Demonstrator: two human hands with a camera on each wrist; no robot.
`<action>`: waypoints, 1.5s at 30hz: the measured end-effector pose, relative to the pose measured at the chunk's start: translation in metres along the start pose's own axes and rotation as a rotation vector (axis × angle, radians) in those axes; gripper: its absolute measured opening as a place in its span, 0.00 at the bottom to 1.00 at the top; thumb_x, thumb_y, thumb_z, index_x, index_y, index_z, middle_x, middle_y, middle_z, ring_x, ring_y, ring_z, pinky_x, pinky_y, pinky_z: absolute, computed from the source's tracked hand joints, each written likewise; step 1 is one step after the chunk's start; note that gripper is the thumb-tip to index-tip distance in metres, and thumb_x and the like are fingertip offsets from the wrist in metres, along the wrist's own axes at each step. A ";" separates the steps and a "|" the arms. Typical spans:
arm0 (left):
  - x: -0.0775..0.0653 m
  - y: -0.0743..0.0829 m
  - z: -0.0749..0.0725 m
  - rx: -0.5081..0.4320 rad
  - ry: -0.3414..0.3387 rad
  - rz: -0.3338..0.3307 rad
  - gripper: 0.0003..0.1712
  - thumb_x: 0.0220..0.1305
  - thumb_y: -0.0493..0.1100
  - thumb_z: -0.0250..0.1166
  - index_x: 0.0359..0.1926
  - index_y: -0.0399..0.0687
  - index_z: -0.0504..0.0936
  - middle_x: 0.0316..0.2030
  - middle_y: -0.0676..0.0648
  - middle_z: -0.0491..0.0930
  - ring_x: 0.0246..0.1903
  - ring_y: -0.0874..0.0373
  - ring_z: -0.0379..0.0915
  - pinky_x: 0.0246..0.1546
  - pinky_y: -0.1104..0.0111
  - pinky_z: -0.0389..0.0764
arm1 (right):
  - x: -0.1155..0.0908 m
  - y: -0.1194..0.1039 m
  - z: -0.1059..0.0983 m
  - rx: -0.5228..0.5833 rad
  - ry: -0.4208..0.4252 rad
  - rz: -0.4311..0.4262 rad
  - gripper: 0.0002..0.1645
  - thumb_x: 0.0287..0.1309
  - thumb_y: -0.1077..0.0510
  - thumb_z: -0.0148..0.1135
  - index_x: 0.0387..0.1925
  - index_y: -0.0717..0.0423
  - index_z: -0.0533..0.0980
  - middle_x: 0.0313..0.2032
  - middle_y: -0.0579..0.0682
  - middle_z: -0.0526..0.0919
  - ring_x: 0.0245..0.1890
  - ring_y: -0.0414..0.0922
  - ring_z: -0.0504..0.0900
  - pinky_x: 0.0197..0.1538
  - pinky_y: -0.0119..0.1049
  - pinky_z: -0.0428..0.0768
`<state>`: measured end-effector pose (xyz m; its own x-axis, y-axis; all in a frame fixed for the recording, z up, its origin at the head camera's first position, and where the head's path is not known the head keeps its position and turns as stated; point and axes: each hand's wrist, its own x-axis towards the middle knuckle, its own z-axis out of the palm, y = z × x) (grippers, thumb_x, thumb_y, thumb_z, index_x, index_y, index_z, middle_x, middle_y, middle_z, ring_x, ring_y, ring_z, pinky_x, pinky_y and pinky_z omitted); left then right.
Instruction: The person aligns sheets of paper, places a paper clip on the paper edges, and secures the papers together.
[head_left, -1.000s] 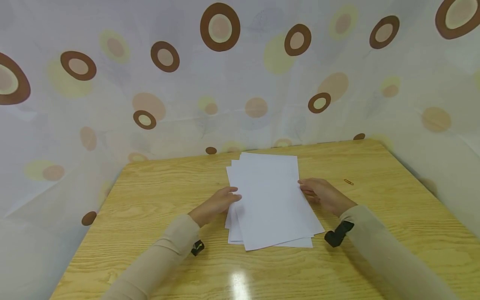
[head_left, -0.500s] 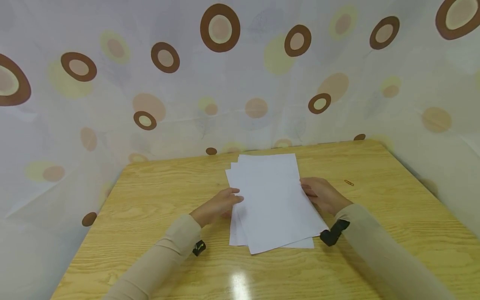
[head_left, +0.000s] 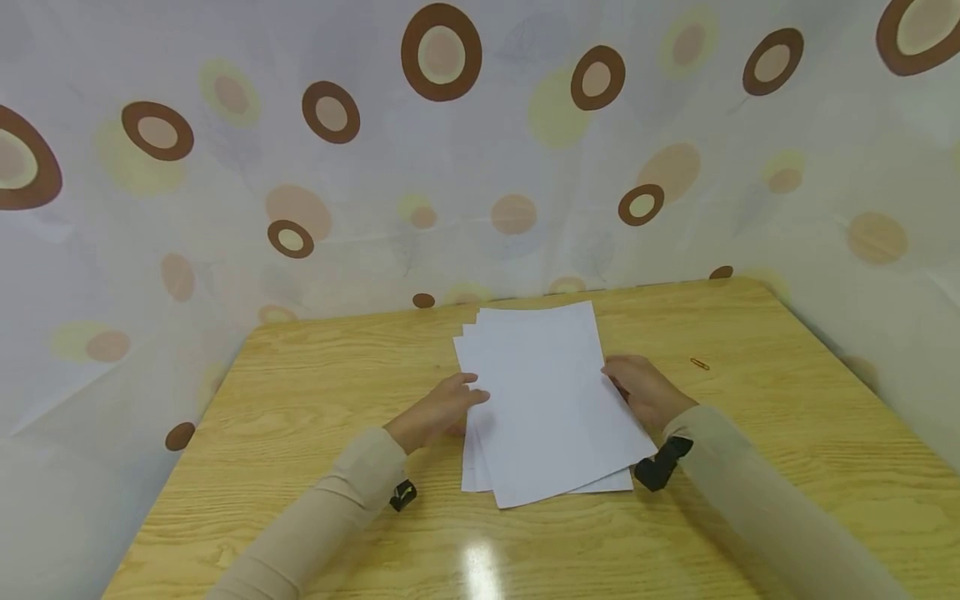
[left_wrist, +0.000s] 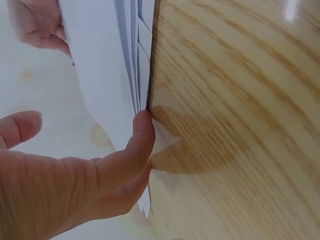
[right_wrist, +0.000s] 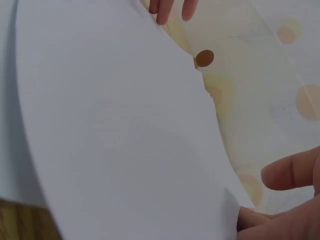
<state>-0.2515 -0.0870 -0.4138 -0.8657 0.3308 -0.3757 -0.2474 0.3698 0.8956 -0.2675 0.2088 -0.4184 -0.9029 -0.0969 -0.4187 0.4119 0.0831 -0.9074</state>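
Head view: a loose stack of white paper sheets (head_left: 543,400) lies fanned at the middle of a light wooden table (head_left: 300,392). The left hand (head_left: 438,410) pinches the stack's left edge; the right hand (head_left: 643,390) grips its right edge. A small orange paper clip (head_left: 699,363) lies right of the right hand, apart from it. A white curtain with brown circles (head_left: 330,112) hangs behind.

Left wrist view: fingertips (left_wrist: 144,125) curl under the sheet edges.

Right wrist view: the raised top sheet fills most of the frame, hiding the table.

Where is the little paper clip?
In the head view the paper clip lies on the wooden table, to the right of the sheets of paper and just past the right hand, not touching either.
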 end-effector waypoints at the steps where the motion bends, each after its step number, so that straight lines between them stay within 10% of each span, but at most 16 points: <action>1: 0.000 0.001 0.001 -0.003 0.001 0.000 0.36 0.71 0.46 0.53 0.72 0.37 0.51 0.69 0.34 0.55 0.68 0.37 0.52 0.58 0.45 0.70 | 0.002 0.001 0.000 -0.005 0.008 0.016 0.38 0.68 0.64 0.38 0.71 0.72 0.35 0.73 0.65 0.34 0.74 0.57 0.37 0.73 0.49 0.40; 5: -0.001 0.003 0.001 -0.009 -0.006 -0.002 0.36 0.71 0.46 0.53 0.72 0.36 0.51 0.70 0.34 0.54 0.68 0.37 0.52 0.58 0.44 0.69 | 0.007 0.005 0.000 -0.058 0.018 0.050 0.37 0.66 0.65 0.39 0.71 0.72 0.39 0.73 0.66 0.35 0.74 0.58 0.35 0.73 0.51 0.39; 11: -0.002 0.007 0.002 -0.012 0.012 -0.010 0.35 0.71 0.46 0.53 0.72 0.37 0.52 0.69 0.35 0.56 0.68 0.38 0.53 0.58 0.45 0.70 | 0.005 0.009 -0.001 -0.156 -0.047 -0.008 0.33 0.68 0.64 0.37 0.72 0.69 0.47 0.69 0.67 0.54 0.64 0.58 0.59 0.67 0.54 0.59; 31: -0.001 0.000 0.001 -0.018 0.040 -0.024 0.43 0.69 0.45 0.55 0.74 0.41 0.41 0.72 0.30 0.43 0.70 0.35 0.46 0.55 0.46 0.73 | -0.003 0.011 0.006 -0.165 0.021 -0.114 0.33 0.71 0.66 0.38 0.73 0.66 0.44 0.70 0.68 0.53 0.68 0.61 0.59 0.69 0.53 0.58; 45: 0.000 -0.003 -0.005 -0.114 0.109 0.067 0.41 0.71 0.43 0.52 0.73 0.39 0.37 0.74 0.34 0.39 0.72 0.39 0.39 0.69 0.46 0.50 | -0.006 0.010 0.008 -0.091 0.017 -0.143 0.31 0.72 0.65 0.40 0.73 0.65 0.48 0.68 0.67 0.61 0.61 0.55 0.68 0.61 0.46 0.70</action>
<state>-0.2530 -0.0927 -0.4155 -0.9223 0.2533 -0.2917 -0.2297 0.2475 0.9412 -0.2570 0.2018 -0.4251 -0.9538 -0.0977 -0.2843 0.2670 0.1591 -0.9505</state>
